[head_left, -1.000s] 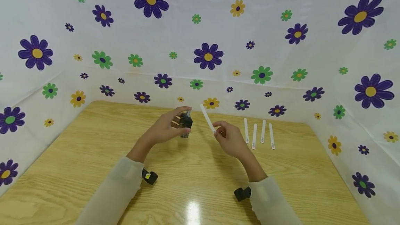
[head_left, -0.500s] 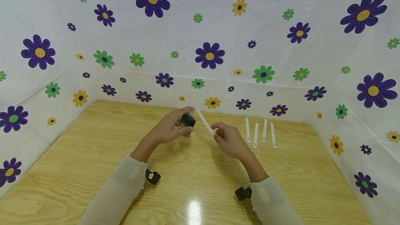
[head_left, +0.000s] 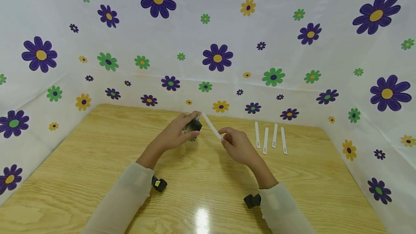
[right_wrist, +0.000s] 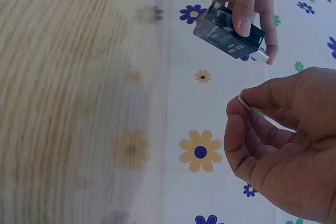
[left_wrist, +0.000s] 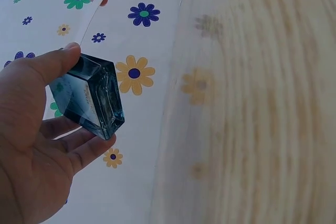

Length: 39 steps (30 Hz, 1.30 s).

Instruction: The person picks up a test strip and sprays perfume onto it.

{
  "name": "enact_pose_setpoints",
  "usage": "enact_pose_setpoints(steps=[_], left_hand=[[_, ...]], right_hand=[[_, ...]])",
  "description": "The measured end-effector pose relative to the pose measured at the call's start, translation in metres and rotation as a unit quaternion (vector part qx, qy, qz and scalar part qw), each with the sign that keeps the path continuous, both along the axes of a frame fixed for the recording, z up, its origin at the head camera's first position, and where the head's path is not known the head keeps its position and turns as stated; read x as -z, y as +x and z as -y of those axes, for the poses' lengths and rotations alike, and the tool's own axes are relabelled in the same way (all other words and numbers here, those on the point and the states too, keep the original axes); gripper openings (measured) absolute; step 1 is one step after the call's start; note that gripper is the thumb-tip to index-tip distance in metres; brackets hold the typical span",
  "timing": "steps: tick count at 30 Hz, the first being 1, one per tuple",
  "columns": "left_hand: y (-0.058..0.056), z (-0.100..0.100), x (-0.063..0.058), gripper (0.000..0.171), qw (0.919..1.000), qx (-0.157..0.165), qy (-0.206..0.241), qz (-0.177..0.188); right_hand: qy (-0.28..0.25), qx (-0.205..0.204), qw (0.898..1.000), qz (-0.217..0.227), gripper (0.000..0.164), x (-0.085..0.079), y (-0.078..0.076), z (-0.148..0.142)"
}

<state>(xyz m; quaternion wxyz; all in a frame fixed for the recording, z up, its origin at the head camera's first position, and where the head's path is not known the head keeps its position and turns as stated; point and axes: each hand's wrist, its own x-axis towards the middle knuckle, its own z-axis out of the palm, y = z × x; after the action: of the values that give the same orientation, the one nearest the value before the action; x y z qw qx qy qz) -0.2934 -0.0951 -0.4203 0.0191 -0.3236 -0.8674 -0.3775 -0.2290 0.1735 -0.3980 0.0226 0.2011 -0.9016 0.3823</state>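
Observation:
My left hand (head_left: 170, 133) grips a dark glass perfume bottle (head_left: 196, 125) above the table, with the index finger over the spray nozzle at its top. In the left wrist view the bottle (left_wrist: 89, 98) is tilted, blue-tinted and angular, with thumb and fingers on opposite sides. My right hand (head_left: 239, 146) pinches the lower end of a white paper test strip (head_left: 212, 126) between thumb and fingers. The strip slants up to the left, its far tip right by the nozzle and index fingertip. In the right wrist view the metal nozzle (right_wrist: 260, 55) points toward the right hand.
Several more white test strips (head_left: 265, 141) with small print lie side by side on the wooden table (head_left: 195, 180), right of the right hand. A white flowered cloth (head_left: 182, 39) stands behind and at both sides. Each sleeve carries a black wrist camera (head_left: 159, 184).
The strip's far tip has swung left and slightly down, closing the gap to the nozzle. The left hand has shifted slightly right, and the bottle now tilts more. Both grips stay the same.

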Motion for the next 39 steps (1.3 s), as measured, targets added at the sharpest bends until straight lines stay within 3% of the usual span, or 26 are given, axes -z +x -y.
enact_pose_setpoints(steps=[21, 39], left_hand=[[0.0003, -0.0014, 0.0011, 0.068, 0.9992, 0.003, -0.027, -0.029], [0.0012, -0.0006, -0.0028, 0.071, 0.9988, -0.03, -0.027, -0.026]], right_hand=[[0.001, -0.002, 1.0, 0.002, 0.029, -0.0005, 0.0002, -0.0011], [0.001, 0.001, 1.0, 0.0, 0.028, -0.0051, 0.0021, -0.0026]])
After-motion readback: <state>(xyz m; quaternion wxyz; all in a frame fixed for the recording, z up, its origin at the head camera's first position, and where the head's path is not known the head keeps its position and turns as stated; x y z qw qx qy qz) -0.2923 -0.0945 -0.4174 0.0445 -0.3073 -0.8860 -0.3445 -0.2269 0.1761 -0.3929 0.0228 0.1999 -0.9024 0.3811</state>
